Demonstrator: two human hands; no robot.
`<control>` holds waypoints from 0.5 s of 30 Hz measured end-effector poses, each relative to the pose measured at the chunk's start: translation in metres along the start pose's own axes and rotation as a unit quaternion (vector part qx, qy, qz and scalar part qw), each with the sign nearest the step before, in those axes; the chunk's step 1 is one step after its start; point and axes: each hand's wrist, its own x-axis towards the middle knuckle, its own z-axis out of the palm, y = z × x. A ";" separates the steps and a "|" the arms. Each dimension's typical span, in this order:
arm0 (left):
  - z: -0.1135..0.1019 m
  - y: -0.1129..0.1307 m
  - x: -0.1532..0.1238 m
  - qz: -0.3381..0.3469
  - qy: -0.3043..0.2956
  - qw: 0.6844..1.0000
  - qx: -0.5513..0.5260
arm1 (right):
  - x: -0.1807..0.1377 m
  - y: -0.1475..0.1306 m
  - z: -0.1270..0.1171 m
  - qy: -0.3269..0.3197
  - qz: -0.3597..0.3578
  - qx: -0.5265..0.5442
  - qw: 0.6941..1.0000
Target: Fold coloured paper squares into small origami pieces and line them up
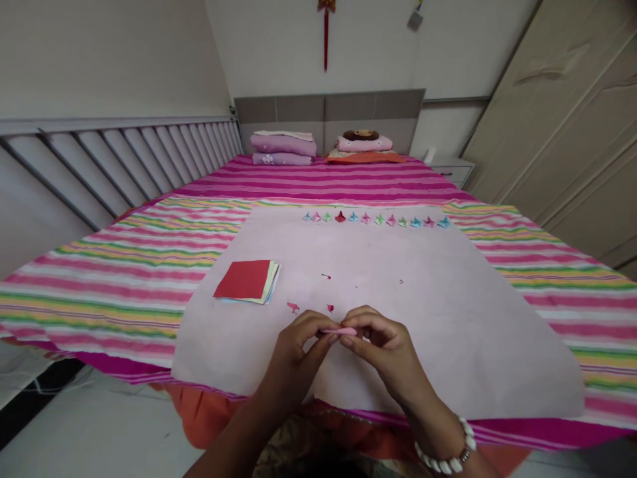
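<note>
Low in the frame's centre, we pinch the small pink folded paper (339,330) between our left hand (298,342) and right hand (383,342), its long axis running left-to-right, equally near both.

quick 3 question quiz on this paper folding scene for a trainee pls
1. True or false: both hands pinch the pink paper piece.
2. What colour is the top sheet of the paper stack? A blue B red C green
3. Which wrist wears the white bead bracelet?

Key: 1 true, the left hand and right hand meet on it. 2 B. 3 right.
</note>
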 end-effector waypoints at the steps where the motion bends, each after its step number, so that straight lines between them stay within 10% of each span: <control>1: 0.000 0.001 0.000 0.002 -0.002 1.000 0.002 | 0.000 -0.001 0.000 -0.003 -0.005 -0.002 1.000; 15: 0.003 -0.006 0.001 -0.087 -0.009 0.996 -0.010 | 0.001 0.007 -0.002 -0.009 0.022 0.007 1.000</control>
